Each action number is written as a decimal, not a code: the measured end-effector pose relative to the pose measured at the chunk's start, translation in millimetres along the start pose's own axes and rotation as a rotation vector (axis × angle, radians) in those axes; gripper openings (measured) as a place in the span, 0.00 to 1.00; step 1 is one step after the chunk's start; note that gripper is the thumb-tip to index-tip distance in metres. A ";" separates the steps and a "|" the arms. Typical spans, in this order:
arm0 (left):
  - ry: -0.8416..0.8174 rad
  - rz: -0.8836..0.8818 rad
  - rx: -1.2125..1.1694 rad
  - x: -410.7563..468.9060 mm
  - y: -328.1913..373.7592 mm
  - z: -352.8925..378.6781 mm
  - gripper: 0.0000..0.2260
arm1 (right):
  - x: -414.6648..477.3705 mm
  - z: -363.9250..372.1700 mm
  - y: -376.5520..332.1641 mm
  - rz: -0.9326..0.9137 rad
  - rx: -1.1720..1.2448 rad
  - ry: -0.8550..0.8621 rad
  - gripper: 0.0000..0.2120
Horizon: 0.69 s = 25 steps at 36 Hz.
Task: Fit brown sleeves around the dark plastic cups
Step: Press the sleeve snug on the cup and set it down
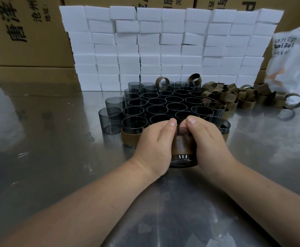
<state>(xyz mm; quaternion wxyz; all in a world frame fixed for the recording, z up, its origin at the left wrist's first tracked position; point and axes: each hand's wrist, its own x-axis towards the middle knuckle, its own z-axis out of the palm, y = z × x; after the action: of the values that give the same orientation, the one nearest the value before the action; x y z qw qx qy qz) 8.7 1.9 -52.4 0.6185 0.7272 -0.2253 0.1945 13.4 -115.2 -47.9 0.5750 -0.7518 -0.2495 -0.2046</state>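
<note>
1. Both hands clamped one dark plastic cup [184, 160] between them. The left hand [156, 145] and right hand [208, 143] curled round its sides, with the thumbs pinching the top edge of the brown sleeve [183, 143] wrapped round its middle. Its bare base faced the camera, low over the steel table [56, 157].
2. Uneven thumb pressure risked skewing or creasing the sleeve, and a slip on the smooth wall could have dropped the cup.
3. Just beyond the knuckles, the packed cups [163, 104] stood rim to rim, and a jolt could have toppled several.
4. Farther right lay the heap of loose sleeves [234, 93], and a careless reach might have scattered it toward the white bag [292, 59].
5. Behind rose stacked white foam blocks [163, 41].
</note>
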 end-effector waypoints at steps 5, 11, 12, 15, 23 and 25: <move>0.010 0.010 0.044 -0.8 1.7 -0.2 0.17 | -0.6 -0.2 1.5 0.011 0.006 -0.005 0.22; 0.024 0.027 0.033 -2.0 3.6 0.0 0.24 | -0.6 0.8 -0.6 -0.016 0.024 -0.050 0.16; 0.024 0.026 0.031 -2.2 4.0 0.0 0.26 | -1.1 0.6 -0.7 -0.021 0.022 -0.056 0.16; 0.041 0.018 0.022 -2.6 5.2 0.2 0.25 | -1.2 0.5 -0.1 -0.032 0.008 -0.055 0.16; 0.036 0.009 0.010 -1.6 4.8 0.1 0.24 | -1.2 0.9 0.2 -0.016 0.028 -0.081 0.16; 0.029 -0.016 -0.003 -0.7 4.5 0.5 0.24 | -1.2 0.9 0.5 0.011 0.062 -0.085 0.17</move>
<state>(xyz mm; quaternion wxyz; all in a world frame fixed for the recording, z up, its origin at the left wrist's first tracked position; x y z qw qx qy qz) 5.5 0.8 -49.3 0.6242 0.7252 -0.2108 0.2000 12.8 -114.5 -49.2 0.5882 -0.7429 -0.2759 -0.1614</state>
